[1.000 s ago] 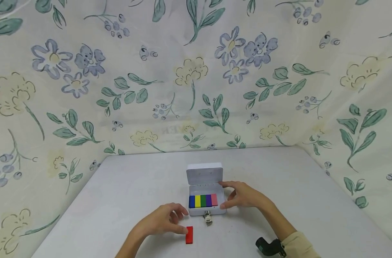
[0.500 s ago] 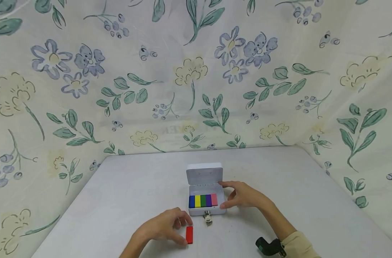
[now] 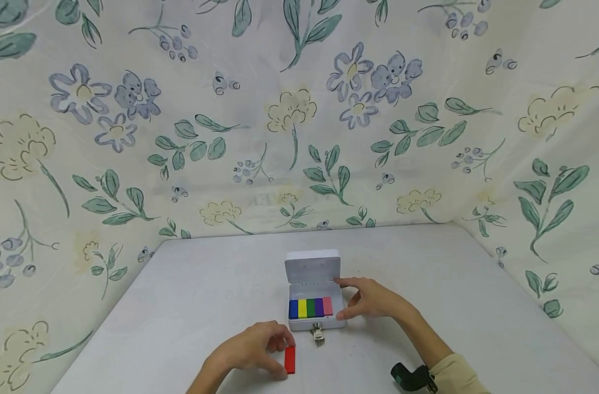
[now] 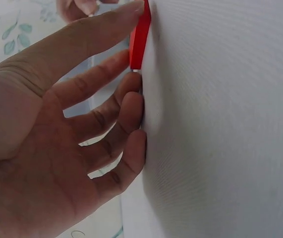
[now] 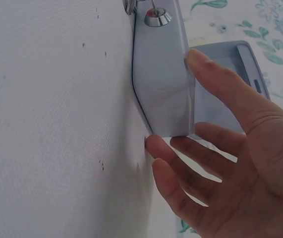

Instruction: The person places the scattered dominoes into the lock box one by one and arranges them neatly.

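A flat red block (image 3: 289, 360) lies on the table in front of an opened cash box (image 3: 317, 324). My left hand (image 3: 252, 347) pinches that block between thumb and index finger, one at each end; in the left wrist view the other fingers (image 4: 131, 111) curl beside it. Inside the white box, blue, yellow, green, purple and pink blocks (image 3: 310, 308) stand in a row. My right hand (image 3: 373, 298) holds the box's right side, its thumb (image 5: 200, 62) on the rim and fingers against the end wall. Keys (image 3: 318, 334) hang from the front lock.
The raised lid (image 3: 312, 268) leans back behind the box. A black device (image 3: 412, 377) sits at the right wrist by a beige sleeve (image 3: 459, 375). Flower-patterned cloth (image 3: 289, 164) surrounds the white table (image 3: 220, 273).
My left hand has shifted right and toward me, so its thumb and index finger have come to the red block's two ends. The right hand and the box have stayed in place.
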Motion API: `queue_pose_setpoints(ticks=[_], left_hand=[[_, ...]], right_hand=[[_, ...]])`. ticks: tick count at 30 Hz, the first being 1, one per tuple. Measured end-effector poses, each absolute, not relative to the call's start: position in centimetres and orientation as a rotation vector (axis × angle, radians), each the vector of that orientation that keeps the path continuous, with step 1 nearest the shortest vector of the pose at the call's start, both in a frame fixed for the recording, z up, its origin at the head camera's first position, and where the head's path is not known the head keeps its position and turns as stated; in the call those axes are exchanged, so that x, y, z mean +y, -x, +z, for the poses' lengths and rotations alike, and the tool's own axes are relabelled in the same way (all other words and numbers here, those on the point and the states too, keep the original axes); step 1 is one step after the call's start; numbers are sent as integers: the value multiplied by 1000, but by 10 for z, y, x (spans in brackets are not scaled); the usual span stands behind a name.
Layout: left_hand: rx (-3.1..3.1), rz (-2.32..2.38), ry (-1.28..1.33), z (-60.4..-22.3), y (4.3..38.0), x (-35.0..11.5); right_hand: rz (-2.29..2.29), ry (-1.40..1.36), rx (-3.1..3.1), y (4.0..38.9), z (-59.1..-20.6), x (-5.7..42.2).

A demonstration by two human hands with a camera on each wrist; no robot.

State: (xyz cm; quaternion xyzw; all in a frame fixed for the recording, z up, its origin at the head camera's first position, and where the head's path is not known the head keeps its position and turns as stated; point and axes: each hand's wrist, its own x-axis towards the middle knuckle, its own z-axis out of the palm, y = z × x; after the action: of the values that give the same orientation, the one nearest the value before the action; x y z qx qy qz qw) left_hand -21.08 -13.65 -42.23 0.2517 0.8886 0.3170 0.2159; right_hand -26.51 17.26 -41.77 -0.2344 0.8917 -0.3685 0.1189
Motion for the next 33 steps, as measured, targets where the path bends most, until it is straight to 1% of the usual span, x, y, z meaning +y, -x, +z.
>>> queue_pose_setpoints(ticks=[7, 14, 33], left_hand=[[2460, 911, -711, -422, 210, -135], [2441, 929, -666, -425, 211, -135], [2494, 913, -705, -430, 213, -134]], right_hand=[[-1075, 680, 2613, 265, -417, 172], [-1072, 694, 2609, 265, -418, 172], [-1078, 647, 2619, 265, -420, 171]])
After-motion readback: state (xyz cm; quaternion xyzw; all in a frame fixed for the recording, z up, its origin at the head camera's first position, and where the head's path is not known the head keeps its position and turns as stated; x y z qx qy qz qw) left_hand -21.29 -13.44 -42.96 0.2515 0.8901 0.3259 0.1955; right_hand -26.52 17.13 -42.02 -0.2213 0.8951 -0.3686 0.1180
